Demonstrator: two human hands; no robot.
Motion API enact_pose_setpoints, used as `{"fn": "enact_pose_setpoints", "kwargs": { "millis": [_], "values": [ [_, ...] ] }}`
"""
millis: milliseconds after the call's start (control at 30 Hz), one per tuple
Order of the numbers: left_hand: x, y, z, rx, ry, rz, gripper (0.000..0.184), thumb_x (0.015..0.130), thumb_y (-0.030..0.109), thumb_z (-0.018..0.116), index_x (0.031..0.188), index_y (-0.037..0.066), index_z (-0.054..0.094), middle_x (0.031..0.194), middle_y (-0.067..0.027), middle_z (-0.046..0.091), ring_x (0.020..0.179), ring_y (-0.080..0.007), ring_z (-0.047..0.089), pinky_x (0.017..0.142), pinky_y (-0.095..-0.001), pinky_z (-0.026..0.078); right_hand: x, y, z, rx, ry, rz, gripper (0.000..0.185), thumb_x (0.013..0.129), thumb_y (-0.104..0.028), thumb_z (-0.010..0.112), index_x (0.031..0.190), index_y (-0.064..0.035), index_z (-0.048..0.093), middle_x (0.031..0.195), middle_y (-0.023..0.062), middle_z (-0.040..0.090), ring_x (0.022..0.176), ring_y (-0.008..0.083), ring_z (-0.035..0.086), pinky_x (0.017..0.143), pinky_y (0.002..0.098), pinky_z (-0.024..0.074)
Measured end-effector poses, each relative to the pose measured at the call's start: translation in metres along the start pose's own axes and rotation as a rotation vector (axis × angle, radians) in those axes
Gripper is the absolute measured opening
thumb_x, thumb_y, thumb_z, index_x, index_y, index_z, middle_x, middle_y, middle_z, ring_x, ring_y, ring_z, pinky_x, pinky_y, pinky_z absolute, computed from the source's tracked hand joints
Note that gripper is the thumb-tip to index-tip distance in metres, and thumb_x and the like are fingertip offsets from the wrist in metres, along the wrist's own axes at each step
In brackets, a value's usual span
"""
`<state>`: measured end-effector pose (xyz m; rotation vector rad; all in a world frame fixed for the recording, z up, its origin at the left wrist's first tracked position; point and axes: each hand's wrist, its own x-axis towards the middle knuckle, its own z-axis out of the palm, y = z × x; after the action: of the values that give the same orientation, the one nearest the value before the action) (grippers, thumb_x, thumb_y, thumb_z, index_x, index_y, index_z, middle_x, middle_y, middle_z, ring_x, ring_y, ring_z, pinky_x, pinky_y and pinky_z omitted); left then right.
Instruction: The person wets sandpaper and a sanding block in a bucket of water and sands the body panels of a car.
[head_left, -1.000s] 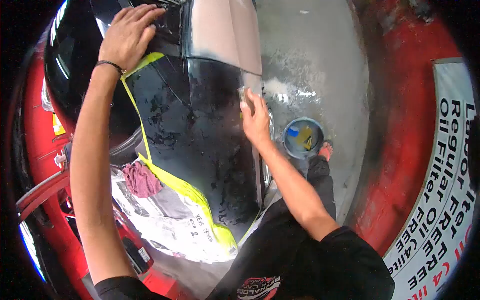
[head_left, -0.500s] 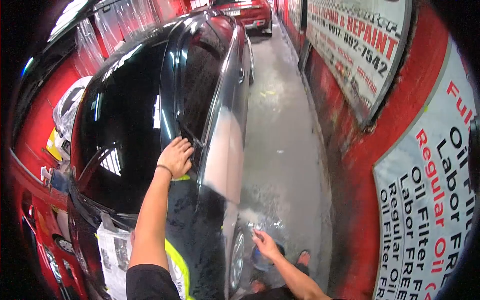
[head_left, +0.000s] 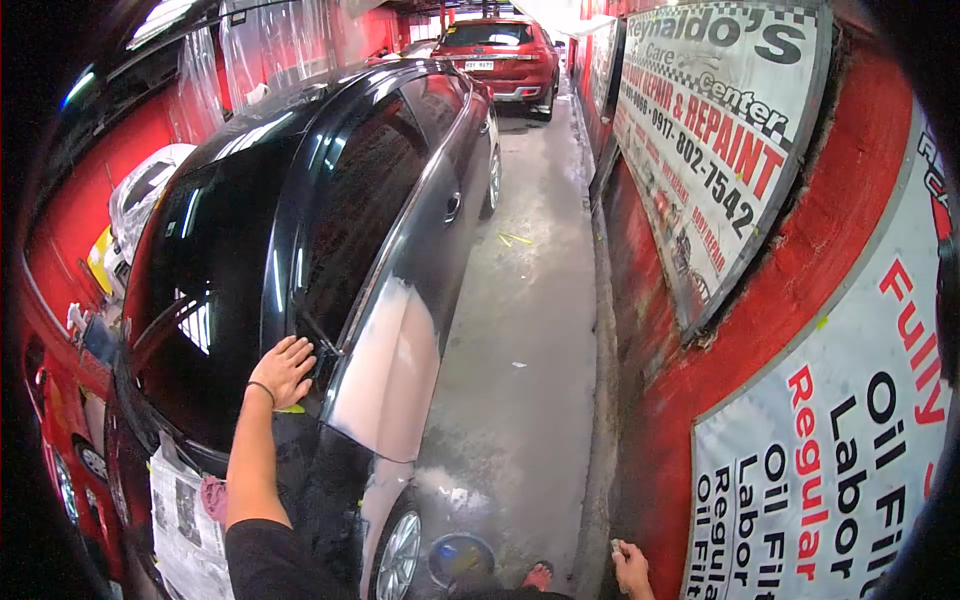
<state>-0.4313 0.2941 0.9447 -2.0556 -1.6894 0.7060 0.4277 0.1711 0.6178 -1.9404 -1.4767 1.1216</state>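
Note:
My left hand [head_left: 284, 370] lies flat with spread fingers on the black car [head_left: 300, 440], at the base of the windshield pillar. Low on the right, my right hand [head_left: 630, 568] is away from the car, its fingers closed on a small pale object [head_left: 617, 546] too small to name. A pinkish-beige patch [head_left: 390, 370] covers part of the car's side panel, just right of my left hand. Paper sheeting [head_left: 185, 520] and a pink cloth [head_left: 214, 497] are at the lower left.
A bucket [head_left: 462, 560] stands on the wet floor beside the front wheel [head_left: 400, 552]. Further back is a red car [head_left: 500, 65]. The red wall [head_left: 660, 390] with signboards [head_left: 705, 130] runs along the right. Another red car [head_left: 80, 440] is at the left.
The view has tilted up along the car. My right hand has moved off the car's edge, out to the right, still holding the small object. My left hand has stayed on the car.

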Motion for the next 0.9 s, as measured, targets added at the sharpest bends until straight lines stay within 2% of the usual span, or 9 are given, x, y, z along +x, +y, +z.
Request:
{"fn": "enact_pose_setpoints", "kwargs": {
  "millis": [33,67,167,300,400,667,767,800,900],
  "values": [
    [0.001,0.001,-0.003,-0.005,-0.019,-0.003,0.063,0.106,0.048,0.049,0.154,0.010,0.064,0.170,-0.0110,0.052,0.165,-0.0258,0.036,0.139,-0.0461,0.017,0.002,-0.015,-0.010,0.074,0.023,0.052,0.040,0.105,-0.016,0.072,0.138,0.0050,0.069,0.124,0.0175,0.079,0.118,0.0253,0.075,0.107,0.0390,0.0567],
    [0.002,0.000,-0.005,-0.009,-0.041,-0.008,0.063,0.106,0.048,0.048,0.155,0.011,0.063,0.170,-0.0108,0.052,0.165,-0.0257,0.035,0.139,-0.0460,0.017,-0.005,-0.030,-0.030,-0.006,-0.057,-0.051,0.045,0.112,-0.030,0.062,0.150,-0.0058,0.068,0.150,0.0152,0.069,0.141,0.0318,0.062,0.120,0.0432,0.0466],
    [0.003,-0.002,-0.001,-0.035,-0.031,-0.009,0.063,0.104,0.048,0.053,0.154,0.011,0.063,0.170,-0.0113,0.052,0.165,-0.0265,0.035,0.139,-0.0473,0.018,0.038,-0.001,-0.013,0.132,-0.008,-0.110,0.044,0.112,-0.023,0.066,0.149,0.0022,0.066,0.148,0.0146,0.071,0.137,0.0261,0.064,0.120,0.0394,0.0470],
    [0.004,-0.003,-0.002,-0.065,0.005,-0.005,0.063,0.102,0.047,0.056,0.152,0.010,0.065,0.167,-0.0123,0.054,0.162,-0.0278,0.039,0.138,-0.0479,0.020,0.122,-0.060,0.026,0.115,-0.006,-0.157,0.043,0.103,-0.022,0.073,0.139,0.0012,0.071,0.136,0.0210,0.075,0.128,0.0330,0.072,0.112,0.0420,0.0540],
    [0.004,-0.005,-0.005,-0.070,0.032,0.007,0.063,0.101,0.047,0.057,0.151,0.010,0.065,0.166,-0.0130,0.056,0.161,-0.0283,0.042,0.138,-0.0482,0.022,0.191,-0.129,0.063,0.170,-0.114,-0.353,0.042,0.109,-0.012,0.068,0.148,0.0035,0.063,0.145,0.0153,0.073,0.130,0.0242,0.071,0.112,0.0366,0.0536],
    [0.006,-0.010,-0.002,-0.126,0.099,0.009,0.058,0.101,0.044,0.062,0.144,0.006,0.069,0.157,-0.0148,0.064,0.156,-0.0294,0.049,0.136,-0.0485,0.027,0.261,-0.387,0.122,0.342,-0.472,-0.552,0.046,0.112,-0.018,0.068,0.155,-0.0031,0.061,0.136,0.0062,0.074,0.117,0.0134,0.069,0.101,0.0307,0.0538],
    [0.012,0.000,-0.012,-0.282,0.195,-0.117,0.051,0.097,0.037,0.068,0.137,0.005,0.072,0.149,-0.0148,0.070,0.151,-0.0308,0.055,0.134,-0.0499,0.030,0.266,-0.451,0.126,0.245,-0.569,-0.573,0.046,0.113,-0.019,0.067,0.156,-0.0038,0.061,0.131,0.0033,0.074,0.112,0.0122,0.068,0.101,0.0308,0.0537],
    [0.021,0.017,-0.021,-0.450,0.354,-0.261,0.046,0.094,0.030,0.072,0.132,0.004,0.073,0.140,-0.0154,0.073,0.145,-0.0330,0.059,0.131,-0.0524,0.033,0.266,-0.469,0.124,0.232,-0.616,-0.523,0.047,0.112,-0.020,0.067,0.156,-0.0052,0.061,0.143,0.0091,0.070,0.131,0.0180,0.064,0.115,0.0325,0.0478],
    [0.053,0.085,-0.042,-0.850,0.493,-0.599,0.039,0.090,0.021,0.074,0.126,0.005,0.074,0.131,-0.0184,0.074,0.130,-0.0392,0.066,0.126,-0.0629,0.035,0.266,-0.509,0.124,0.335,-0.710,-0.429,0.047,0.112,-0.019,0.068,0.157,-0.0062,0.061,0.140,0.0058,0.070,0.127,0.0142,0.063,0.112,0.0312,0.0484]
  ]
}}
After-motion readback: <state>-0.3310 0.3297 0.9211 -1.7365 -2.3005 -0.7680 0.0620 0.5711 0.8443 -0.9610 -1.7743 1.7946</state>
